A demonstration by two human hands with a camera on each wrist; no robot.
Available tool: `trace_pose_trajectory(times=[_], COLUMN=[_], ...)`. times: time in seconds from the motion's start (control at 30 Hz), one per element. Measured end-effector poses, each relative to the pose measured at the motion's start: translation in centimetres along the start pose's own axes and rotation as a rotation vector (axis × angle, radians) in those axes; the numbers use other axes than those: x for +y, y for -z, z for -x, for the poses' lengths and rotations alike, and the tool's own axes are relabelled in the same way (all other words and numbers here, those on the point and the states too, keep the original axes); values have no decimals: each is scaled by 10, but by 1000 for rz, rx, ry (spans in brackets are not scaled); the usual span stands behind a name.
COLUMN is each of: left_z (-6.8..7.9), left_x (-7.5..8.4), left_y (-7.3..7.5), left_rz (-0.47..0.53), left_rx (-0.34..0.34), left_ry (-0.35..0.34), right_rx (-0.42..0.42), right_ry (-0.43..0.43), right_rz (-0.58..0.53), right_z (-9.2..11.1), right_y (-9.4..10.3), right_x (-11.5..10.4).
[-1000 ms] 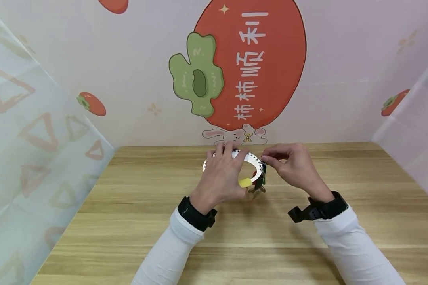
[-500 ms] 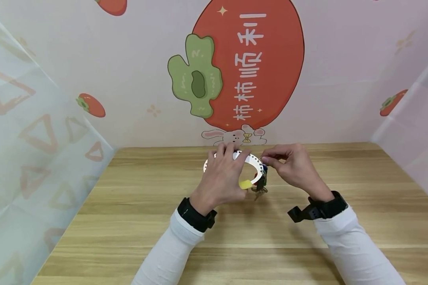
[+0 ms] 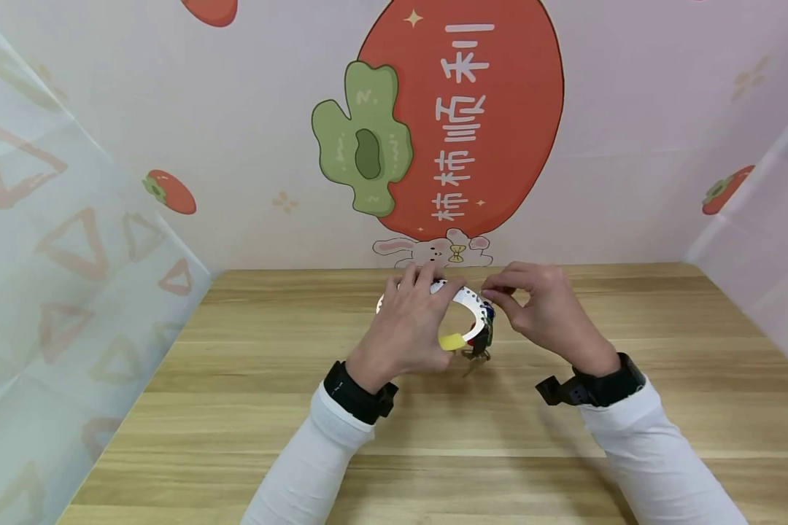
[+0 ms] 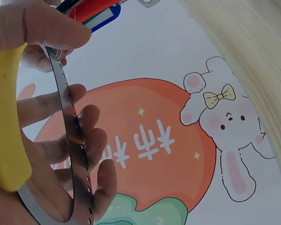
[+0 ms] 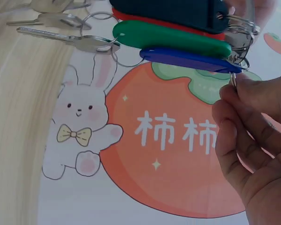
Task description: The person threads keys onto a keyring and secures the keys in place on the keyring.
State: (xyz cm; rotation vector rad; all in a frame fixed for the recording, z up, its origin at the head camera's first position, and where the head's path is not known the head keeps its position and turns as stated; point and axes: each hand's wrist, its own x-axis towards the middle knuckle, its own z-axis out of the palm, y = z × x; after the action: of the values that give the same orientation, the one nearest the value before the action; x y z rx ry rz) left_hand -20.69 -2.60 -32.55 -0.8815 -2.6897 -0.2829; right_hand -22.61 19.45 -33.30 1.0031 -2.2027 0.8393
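A flat metal ring (image 3: 474,300) with a row of small holes and a yellow grip (image 3: 452,341) is held by my left hand (image 3: 403,324), fingers curled over its far side. In the left wrist view the fingertips show past the perforated band (image 4: 75,136). Key tags hang from the ring's right side: dark, red, a green tag (image 5: 171,40) and a blue tag (image 5: 187,62), with metal keys (image 5: 61,37) at their ends. My right hand (image 3: 545,313) pinches a small metal loop (image 5: 232,79) at the blue tag's end between thumb and forefinger.
Both hands are over the back middle of a wooden table (image 3: 236,408). Close behind stands a printed wall (image 3: 617,182) with a large red persimmon and a rabbit. A patterned side panel (image 3: 72,306) borders the table on the left.
The hanging tags and keys have swung slightly. My left hand and the ring have shifted a little, and the right wrist has moved slightly right, its fingers staying near the ring's right edge.
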Motion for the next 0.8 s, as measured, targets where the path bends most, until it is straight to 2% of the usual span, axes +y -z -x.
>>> trace_pose_trajectory(times=[0.1,0.23,0.47,0.67,0.8], left_z=[0,0,0,0,0], left_x=[0,1,1,1,1], left_y=[0,-1,-4,-4,-2], left_rz=[7,8,28,47,53], left_rx=[-4,6,15,18,25], left_ry=[3,4,23,18,20], right_rx=[-10,-27,-13,-4,-14], right_ry=[19,-29,-2,-77,-179], right_rz=[37,31,53,-4,-76], right_z=[0,0,0,1,2], right_y=[1,3,1,1,3], right_x=[-1,-3,-4,-3,-2])
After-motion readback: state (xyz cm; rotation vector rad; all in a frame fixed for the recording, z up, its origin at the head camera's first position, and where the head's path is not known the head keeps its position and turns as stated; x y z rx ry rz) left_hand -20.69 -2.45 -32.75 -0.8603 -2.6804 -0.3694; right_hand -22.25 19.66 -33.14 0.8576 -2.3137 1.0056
